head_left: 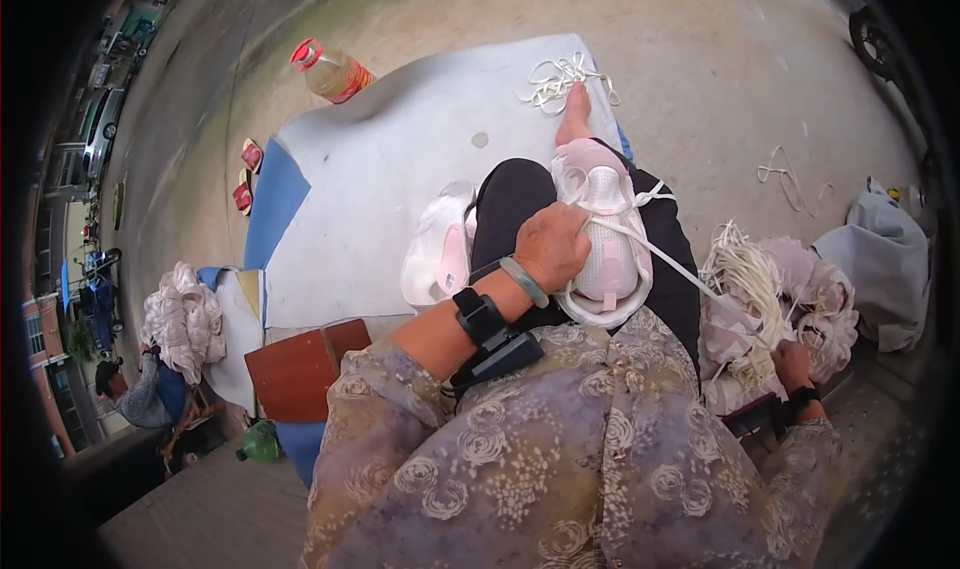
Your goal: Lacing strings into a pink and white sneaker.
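While open sheet (380, 199) spreads leftward, left fingers (576, 235) pinch lace (648, 241), with right fingers (786, 352) unreadable.

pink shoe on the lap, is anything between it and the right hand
Yes: the black trouser leg and part of the white lace bundle lie between the right hand and the pink shoe.

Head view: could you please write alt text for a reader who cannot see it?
A seated person's left hand holds a white lace over a pink-and-white shoe on their lap. The right hand is at a pile of laces and shoes. Ahead lies a white sheet, with a bottle near its far edge.
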`<state>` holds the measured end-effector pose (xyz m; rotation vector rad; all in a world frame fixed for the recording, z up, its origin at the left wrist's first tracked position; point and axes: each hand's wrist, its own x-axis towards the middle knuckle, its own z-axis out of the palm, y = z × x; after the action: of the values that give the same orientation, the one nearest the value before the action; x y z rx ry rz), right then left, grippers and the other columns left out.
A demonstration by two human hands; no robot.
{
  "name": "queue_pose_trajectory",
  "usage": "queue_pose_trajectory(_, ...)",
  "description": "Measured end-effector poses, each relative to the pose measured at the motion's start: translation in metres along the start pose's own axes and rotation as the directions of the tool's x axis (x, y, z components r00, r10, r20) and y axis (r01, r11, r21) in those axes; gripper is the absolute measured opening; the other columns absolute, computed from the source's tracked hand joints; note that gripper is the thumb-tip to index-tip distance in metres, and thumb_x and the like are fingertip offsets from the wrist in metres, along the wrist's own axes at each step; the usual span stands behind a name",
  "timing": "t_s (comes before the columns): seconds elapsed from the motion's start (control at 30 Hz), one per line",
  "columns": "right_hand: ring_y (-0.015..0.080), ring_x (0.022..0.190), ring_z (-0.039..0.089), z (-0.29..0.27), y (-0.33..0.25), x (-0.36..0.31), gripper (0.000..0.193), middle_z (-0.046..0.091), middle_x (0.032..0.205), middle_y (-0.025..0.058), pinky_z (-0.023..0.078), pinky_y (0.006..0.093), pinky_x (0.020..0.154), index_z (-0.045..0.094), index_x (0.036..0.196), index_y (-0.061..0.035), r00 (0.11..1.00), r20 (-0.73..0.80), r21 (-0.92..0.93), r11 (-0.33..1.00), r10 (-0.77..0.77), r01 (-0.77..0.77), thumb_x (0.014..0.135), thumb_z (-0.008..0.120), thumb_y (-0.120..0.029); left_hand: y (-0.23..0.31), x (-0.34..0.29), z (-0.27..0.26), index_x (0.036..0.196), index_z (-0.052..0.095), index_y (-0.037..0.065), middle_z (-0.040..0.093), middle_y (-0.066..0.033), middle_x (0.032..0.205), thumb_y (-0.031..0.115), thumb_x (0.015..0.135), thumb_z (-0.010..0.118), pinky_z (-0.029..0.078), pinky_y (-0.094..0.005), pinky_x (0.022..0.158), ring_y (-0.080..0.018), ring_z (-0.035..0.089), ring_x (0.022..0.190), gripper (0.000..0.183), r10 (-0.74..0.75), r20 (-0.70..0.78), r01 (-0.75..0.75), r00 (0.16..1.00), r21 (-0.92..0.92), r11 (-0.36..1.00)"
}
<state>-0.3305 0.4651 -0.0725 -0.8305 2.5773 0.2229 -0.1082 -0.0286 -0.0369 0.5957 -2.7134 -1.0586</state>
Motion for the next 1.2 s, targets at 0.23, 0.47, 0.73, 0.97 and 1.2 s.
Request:
queue_pose_trajectory(0.23, 0.0332, 0.073, 0.057, -0.072, -0.171, 0.067, 0.013, 0.059, 0.075, 0.0148, 0.045, 0.0402, 0.064, 0.06, 0.074, -0.0023, 0.875, -0.235, 0.424, 0.766, -0.423, 0.484, 0.07, 0.065, -0.014, -0.008, 0.015, -0.017, 0.087, 0.061, 0.005, 0.058, -0.0139, 0.079, 0.013, 0.073, 0.057, 0.044, -0.041, 0.066, -0.0322, 0.055, 0.072, 0.016, -0.086, -0.099, 0.076, 0.991, -0.101, 0.992)
queue_pose_trajectory(0.47, 0.0288, 0.073, 0.057, -0.109, -0.294, 0.101, 0.02, 0.058, 0.078, 0.0121, 0.045, 0.0355, 0.066, 0.058, 0.092, -0.0031, 0.712, -0.519, 0.549, 0.454, -0.473, 0.702, 0.075, 0.064, -0.012, -0.021, 0.039, -0.021, 0.09, 0.063, 0.01, 0.058, -0.008, 0.096, 0.009, 0.067, 0.061, 0.04, -0.0389, 0.077, -0.0272, 0.052, 0.089, 0.023, 0.266, 0.021, -0.259, 0.964, 0.306, 0.916)
queue_pose_trajectory(0.73, 0.0131, 0.057, 0.048, -0.104, -0.3, 0.109, 0.017, 0.052, 0.064, 0.0032, 0.04, 0.0275, 0.054, 0.057, 0.089, -0.0034, 0.867, -0.147, 0.814, 0.44, -0.476, 0.379, 0.078, 0.064, -0.013, -0.032, 0.05, -0.012, 0.085, 0.061, 0.011, 0.057, -0.0066, 0.098, 0.008, 0.067, 0.061, 0.04, -0.0395, 0.076, -0.0262, 0.053, 0.087, 0.018, 0.376, 0.087, -0.383, 0.922, 0.329, 0.863)
queue_pose_trajectory(0.97, 0.0056, 0.059, 0.042, -0.116, -0.304, 0.101, 0.009, 0.049, 0.062, -0.0016, 0.037, 0.0234, 0.052, 0.057, 0.08, -0.0006, 0.899, -0.078, 0.936, 0.278, -0.43, 0.214, 0.08, 0.06, -0.009, -0.027, 0.052, -0.019, 0.083, 0.055, 0.007, 0.054, -0.009, 0.072, 0.005, 0.067, 0.054, 0.04, -0.0373, 0.071, -0.0274, 0.053, 0.072, 0.017, 0.452, -0.222, -0.352, 0.864, 0.377, 0.857)
queue_pose_trajectory(1.2, 0.0069, 0.059, 0.043, -0.127, -0.274, 0.08, 0.016, 0.049, 0.061, 0.0012, 0.038, 0.0251, 0.053, 0.055, 0.077, 0.0014, 0.771, 0.058, 0.872, 0.409, -0.634, 0.27, 0.082, 0.056, -0.014, -0.021, 0.04, -0.022, 0.085, 0.059, 0.003, 0.057, -0.0126, 0.071, -0.002, 0.071, 0.053, 0.046, -0.0386, 0.061, -0.0308, 0.055, 0.065, 0.016, 0.3, -0.324, -0.236, 0.897, 0.222, 0.946)
